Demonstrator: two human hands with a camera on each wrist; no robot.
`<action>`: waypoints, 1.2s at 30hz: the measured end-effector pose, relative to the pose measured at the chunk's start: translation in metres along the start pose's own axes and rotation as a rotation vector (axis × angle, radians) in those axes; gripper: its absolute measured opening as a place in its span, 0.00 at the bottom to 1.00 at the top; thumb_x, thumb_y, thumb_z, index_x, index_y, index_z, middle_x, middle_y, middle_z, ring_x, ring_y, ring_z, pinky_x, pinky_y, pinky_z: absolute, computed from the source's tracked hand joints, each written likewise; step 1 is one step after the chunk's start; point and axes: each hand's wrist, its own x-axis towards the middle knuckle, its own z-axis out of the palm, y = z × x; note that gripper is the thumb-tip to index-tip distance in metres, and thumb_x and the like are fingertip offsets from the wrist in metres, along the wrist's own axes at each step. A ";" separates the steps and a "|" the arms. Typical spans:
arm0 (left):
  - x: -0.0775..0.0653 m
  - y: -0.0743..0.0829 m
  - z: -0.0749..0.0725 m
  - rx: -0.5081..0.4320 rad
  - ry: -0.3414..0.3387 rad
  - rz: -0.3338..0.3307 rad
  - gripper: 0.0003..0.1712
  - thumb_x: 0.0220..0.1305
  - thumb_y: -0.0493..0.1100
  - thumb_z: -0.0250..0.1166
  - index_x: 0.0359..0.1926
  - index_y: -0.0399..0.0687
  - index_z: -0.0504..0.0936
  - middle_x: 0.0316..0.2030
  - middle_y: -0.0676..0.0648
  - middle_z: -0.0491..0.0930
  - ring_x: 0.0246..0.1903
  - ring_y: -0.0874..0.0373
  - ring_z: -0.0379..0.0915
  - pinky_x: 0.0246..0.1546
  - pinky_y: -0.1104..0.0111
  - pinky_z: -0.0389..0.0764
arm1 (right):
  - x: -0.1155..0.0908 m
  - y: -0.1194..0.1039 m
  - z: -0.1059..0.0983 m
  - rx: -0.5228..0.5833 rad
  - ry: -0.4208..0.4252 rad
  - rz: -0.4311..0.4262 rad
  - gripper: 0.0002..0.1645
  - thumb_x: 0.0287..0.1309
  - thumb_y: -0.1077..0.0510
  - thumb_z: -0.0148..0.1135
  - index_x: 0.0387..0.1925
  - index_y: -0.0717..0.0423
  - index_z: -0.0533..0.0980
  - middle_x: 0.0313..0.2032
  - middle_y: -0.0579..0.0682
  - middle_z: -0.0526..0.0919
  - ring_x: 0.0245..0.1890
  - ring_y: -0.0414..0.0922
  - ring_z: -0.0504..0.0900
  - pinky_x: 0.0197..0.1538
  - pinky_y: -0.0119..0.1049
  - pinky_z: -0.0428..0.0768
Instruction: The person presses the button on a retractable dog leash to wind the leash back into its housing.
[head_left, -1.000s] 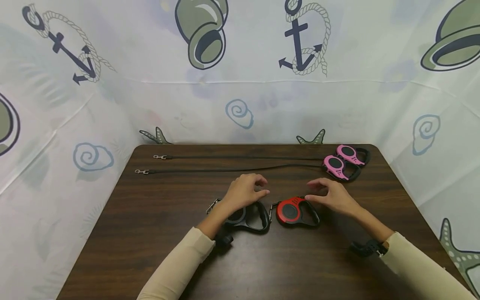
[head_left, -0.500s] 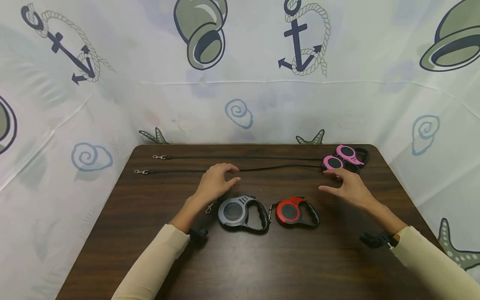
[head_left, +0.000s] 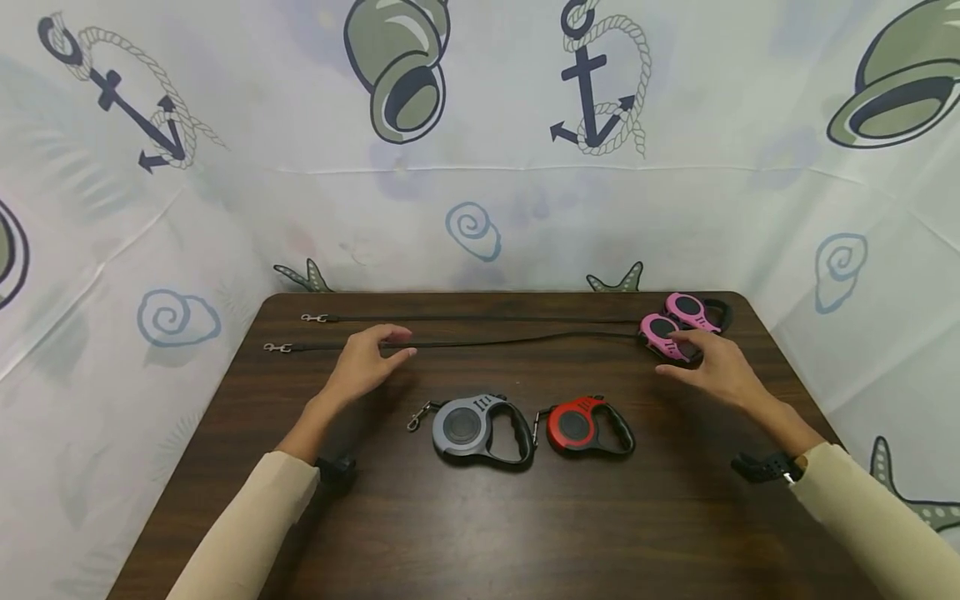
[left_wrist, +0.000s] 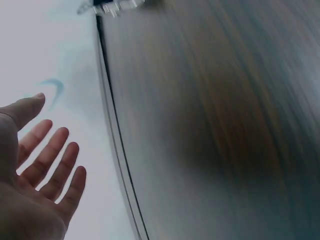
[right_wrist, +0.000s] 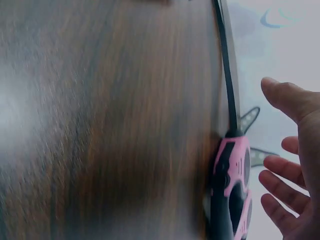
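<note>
My left hand [head_left: 363, 363] hovers over the left part of the table, fingers relaxed and holding nothing, near the black cord of the closer pink retractable dog leash [head_left: 660, 335]. My right hand [head_left: 716, 367] is close in front of that pink leash, thumb and fingers apart, its fingertips overlapping the casing in the head view. Behind it lies a second pink leash [head_left: 688, 310]. Both cords run far left to metal clips [head_left: 277, 347]. A grey retractable leash [head_left: 461, 427] and a smaller red one [head_left: 576, 425] lie mid-table, their cords drawn in.
The dark wooden table [head_left: 480, 533] ends at a white cloth backdrop [head_left: 315, 217] printed with anchors and shells. Wrist-worn black straps [head_left: 765, 467] sit below both hands.
My left hand has moved left, away from above the grey leash, uncovering it. My right hand has moved right and away from the red leash toward the closer pink one.
</note>
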 end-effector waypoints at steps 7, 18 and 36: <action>-0.008 -0.029 -0.024 0.065 0.046 0.030 0.25 0.69 0.47 0.75 0.61 0.41 0.84 0.56 0.38 0.85 0.57 0.38 0.81 0.59 0.43 0.78 | 0.000 0.016 -0.001 -0.012 -0.029 0.036 0.42 0.55 0.48 0.82 0.62 0.70 0.78 0.54 0.69 0.85 0.53 0.67 0.84 0.57 0.66 0.78; -0.019 -0.065 -0.056 0.149 0.088 0.071 0.28 0.65 0.42 0.77 0.63 0.38 0.82 0.60 0.35 0.82 0.61 0.33 0.76 0.60 0.38 0.74 | 0.002 0.035 0.002 -0.027 -0.090 0.050 0.43 0.56 0.48 0.82 0.64 0.69 0.76 0.52 0.69 0.86 0.44 0.63 0.86 0.50 0.63 0.82; -0.033 -0.121 -0.082 0.184 0.061 -0.015 0.31 0.64 0.41 0.78 0.64 0.34 0.80 0.62 0.28 0.78 0.65 0.26 0.69 0.63 0.34 0.68 | 0.006 0.057 0.014 -0.006 -0.103 0.012 0.45 0.55 0.49 0.83 0.66 0.68 0.74 0.48 0.67 0.87 0.47 0.64 0.86 0.52 0.64 0.82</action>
